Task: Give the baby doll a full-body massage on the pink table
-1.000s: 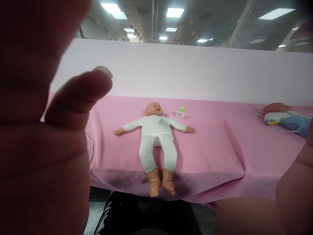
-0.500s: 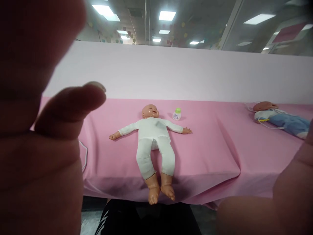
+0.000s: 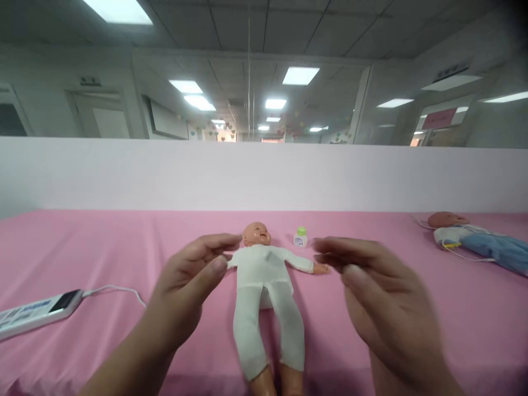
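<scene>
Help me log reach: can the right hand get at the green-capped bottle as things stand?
Probably yes: the right hand is open, appears just right of the bottle, and nothing visible blocks the way, though depth is hard to judge.

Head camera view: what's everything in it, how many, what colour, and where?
cloth: one, pink, under the dolls
doll: one, tan with white clothes, centre
bottle: one, clear or whitish with green cap, beside doll's head
second doll: one, tan, white and blue, far right
handheld device: one, white with dark screen, lower left
cord: one, white, at the device's end
panel: one, white, behind cloth
ceiling lights: several, white, above
sign: one, reddish, upper right
door: one, pale, upper left
left hand: one, bare, left of doll's torso
right hand: one, bare, right of doll
</scene>
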The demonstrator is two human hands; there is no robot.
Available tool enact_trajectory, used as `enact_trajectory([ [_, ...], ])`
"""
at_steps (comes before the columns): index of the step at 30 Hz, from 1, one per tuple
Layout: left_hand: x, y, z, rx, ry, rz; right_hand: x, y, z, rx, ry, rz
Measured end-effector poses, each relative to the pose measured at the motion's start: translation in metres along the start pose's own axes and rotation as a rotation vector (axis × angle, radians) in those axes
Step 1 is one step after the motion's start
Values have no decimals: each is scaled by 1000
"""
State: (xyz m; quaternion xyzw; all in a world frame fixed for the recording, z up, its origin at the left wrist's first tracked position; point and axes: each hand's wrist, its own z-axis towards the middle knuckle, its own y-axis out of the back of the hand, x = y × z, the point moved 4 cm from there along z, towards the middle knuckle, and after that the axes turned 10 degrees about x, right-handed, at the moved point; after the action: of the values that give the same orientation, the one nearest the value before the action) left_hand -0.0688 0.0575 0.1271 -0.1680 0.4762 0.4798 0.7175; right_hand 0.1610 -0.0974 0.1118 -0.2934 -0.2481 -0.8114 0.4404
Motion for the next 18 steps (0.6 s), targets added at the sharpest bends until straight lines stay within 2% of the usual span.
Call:
enact_trajectory([
  [1,16,-3,14,33,67,-23,-18,-6,16,53,-72,52],
  [3,56,-5,37,0,208,-57,-61,-21,40,210,-245,106],
  [6,120,-6,54,-39,307,-104,-131,-39,52,336,-422,41],
  [8,157,-7,55,-9,326,-104,-175,-43,48,326,-469,-76],
  [10,184,-8,55,31,329,88,-215,-41,41,239,-494,-206],
  [12,204,-8,53,66,356,196,-247,-36,34,183,-565,-270],
  [14,214,-8,52,85,359,268,-264,-33,29,198,-589,-204],
  [18,218,-14,50,161,362,328,-264,-28,23,249,-652,-176],
])
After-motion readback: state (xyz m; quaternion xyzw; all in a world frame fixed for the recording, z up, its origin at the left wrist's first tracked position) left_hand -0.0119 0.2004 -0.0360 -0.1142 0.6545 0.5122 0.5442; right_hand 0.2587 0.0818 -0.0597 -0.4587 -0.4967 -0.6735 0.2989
